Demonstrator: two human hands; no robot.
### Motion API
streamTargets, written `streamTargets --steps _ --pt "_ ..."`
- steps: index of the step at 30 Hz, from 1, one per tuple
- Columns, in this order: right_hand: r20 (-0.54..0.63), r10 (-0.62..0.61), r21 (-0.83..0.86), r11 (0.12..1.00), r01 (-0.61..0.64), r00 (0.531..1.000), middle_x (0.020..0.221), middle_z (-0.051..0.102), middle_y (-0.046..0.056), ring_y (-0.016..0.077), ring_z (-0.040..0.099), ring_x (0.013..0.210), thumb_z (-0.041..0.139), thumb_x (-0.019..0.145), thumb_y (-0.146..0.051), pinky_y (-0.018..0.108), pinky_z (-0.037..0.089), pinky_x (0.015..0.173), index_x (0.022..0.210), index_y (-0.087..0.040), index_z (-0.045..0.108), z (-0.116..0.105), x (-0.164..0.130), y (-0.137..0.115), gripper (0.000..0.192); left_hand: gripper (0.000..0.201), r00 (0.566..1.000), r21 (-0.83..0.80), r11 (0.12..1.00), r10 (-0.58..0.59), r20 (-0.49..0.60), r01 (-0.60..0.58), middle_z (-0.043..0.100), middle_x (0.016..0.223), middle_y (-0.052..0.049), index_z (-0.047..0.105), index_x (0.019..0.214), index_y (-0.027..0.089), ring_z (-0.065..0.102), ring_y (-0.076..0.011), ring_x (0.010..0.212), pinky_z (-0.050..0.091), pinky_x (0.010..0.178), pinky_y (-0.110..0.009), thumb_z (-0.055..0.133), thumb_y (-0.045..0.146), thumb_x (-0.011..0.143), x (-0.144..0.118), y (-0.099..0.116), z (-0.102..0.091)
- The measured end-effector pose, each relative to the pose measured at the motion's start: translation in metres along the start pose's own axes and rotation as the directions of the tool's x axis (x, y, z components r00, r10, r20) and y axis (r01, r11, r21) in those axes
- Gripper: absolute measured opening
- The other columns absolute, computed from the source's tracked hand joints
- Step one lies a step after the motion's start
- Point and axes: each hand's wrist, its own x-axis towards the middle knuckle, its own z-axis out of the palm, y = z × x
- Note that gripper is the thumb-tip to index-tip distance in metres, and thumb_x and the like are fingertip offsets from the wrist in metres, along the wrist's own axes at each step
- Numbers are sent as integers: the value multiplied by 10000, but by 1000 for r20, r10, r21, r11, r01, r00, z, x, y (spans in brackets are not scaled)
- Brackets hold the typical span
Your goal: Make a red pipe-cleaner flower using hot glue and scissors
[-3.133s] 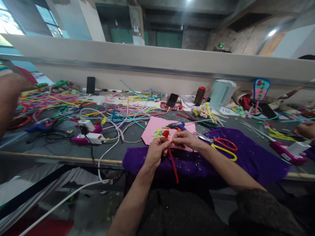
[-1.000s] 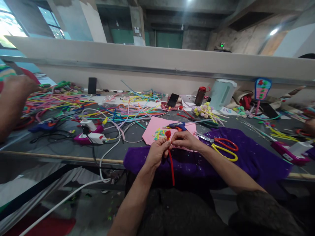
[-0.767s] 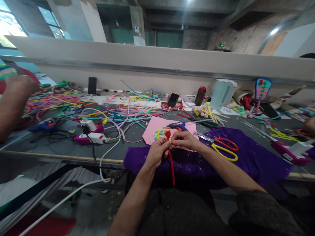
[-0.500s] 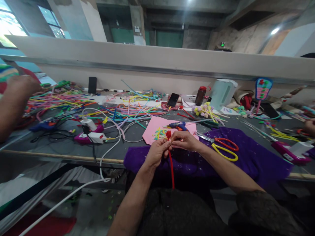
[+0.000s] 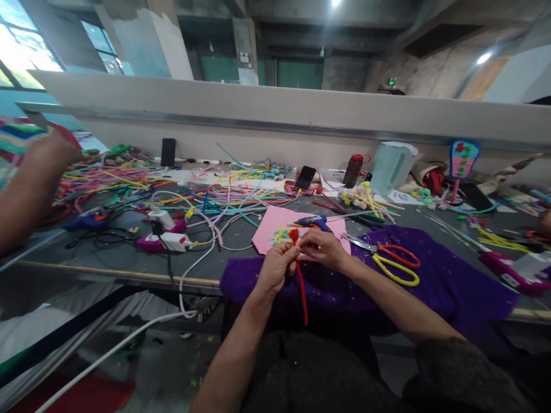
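Red stem (image 5: 303, 295), L hand (image 5: 275, 265) pinching, R hand (image 5: 323, 249) curled adj.

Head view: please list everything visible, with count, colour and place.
red stem: one, red, centre foreground
pink sheet: one, pink, table centre
purple cloth: one, purple, table's front
scissors: one, red-yellow handles, right
glue guns: two, blue-orange, centre and left
power strips: two, magenta, left and right
phones: at least two, black, rear
bottle: one, brown, rear
pitcher: one, pale teal, rear
ornament: one, blue-pink, rear right
loose stems: uncountable, multicoloured, mostly left
table: one, grey, throughout
coworker's hand: at least one, left
left grip: one, bare, on red stem
right grip: one, bare, likewise
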Motion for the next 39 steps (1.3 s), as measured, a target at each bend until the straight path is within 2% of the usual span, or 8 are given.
streamTargets --steps 4,6,10,13,17,23,34,39 --pt "-44 71 37 997 -69 997 765 561 44 154 515 735 557 749 -245 283 403 666 751 -195 606 -1 -1 -4 70 264 1000 -13 1000 -4 -26 4 454 364 55 524 634 137 332 -33 294 221 344 -162 615 380 680 0 1 1" --pt "-48 204 178 965 -192 978 695 551 23 130 513 639 568 736 -270 260 405 584 737 -183 593 -3 -1 -3 90 260 999 -37 999 -30 -24 30 463 375 53 541 647 133 325 -28 295 221 342 -160 624 379 671 0 3 1" --pt "68 490 584 687 -433 869 563 541 -17 87 483 451 594 702 -330 196 352 404 769 -159 539 -9 1 0 192 274 997 -63 995 -81 -14 80 461 380 47 565 654 123 319 -25 292 216 331 -162 632 389 658 1 6 -2" --pt "149 548 719 511 -471 823 571 568 -8 79 499 442 644 648 -316 178 355 384 740 -143 529 -10 3 0 226 267 998 -78 995 -70 -6 69 496 418 32 579 671 117 328 -20 296 211 325 -162 631 378 663 1 6 -2" --pt "186 562 792 400 -462 806 598 577 -9 69 495 434 668 620 -295 176 360 385 692 -143 524 -2 5 -6 221 252 999 -100 994 -33 -11 31 567 508 8 599 716 114 344 -9 302 220 324 -159 629 360 670 0 5 -1" --pt "185 587 786 392 -477 788 443 479 -57 46 385 346 652 625 -293 168 249 341 641 -157 514 9 5 -10 195 284 999 -131 991 -41 -34 36 624 631 -8 612 779 124 361 -6 309 249 321 -165 656 364 632 0 5 -1" --pt "161 564 748 466 -473 810 508 532 -43 42 376 357 620 650 -304 164 192 338 639 -167 501 13 5 -25 182 321 994 -163 981 -98 38 103 421 335 56 581 670 116 322 -30 266 230 307 -162 589 436 677 2 7 -5" --pt "139 579 770 446 -455 803 446 442 -67 39 342 349 622 648 -291 160 183 341 638 -169 493 10 5 -25 178 299 994 -221 969 -107 13 108 594 534 12 597 814 114 338 -11 264 227 286 -159 593 384 686 1 7 -6"
